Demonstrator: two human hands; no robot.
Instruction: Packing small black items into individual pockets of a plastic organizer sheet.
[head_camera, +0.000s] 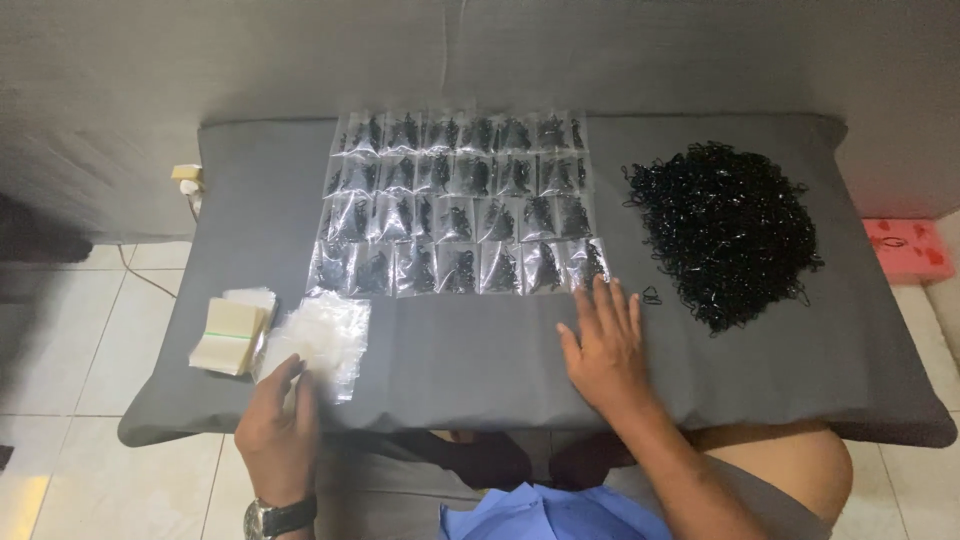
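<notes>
Clear empty bags (318, 340) at the cushion's (760, 395) front-left corner are pinched by the left hand (278, 432); right hand (603, 350) lies flat, fingers apart, beside the filled bags (458, 205). Extra bags may be dragged off the slick stack.

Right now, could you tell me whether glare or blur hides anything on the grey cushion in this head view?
In the head view, glare whitens the filled plastic bags, chiefly the bottom row, dimming their black contents; the black elastic pile reads as one dark mass with fine detail lost; the left hand at the empty bags and the right hand look sharp.
</notes>
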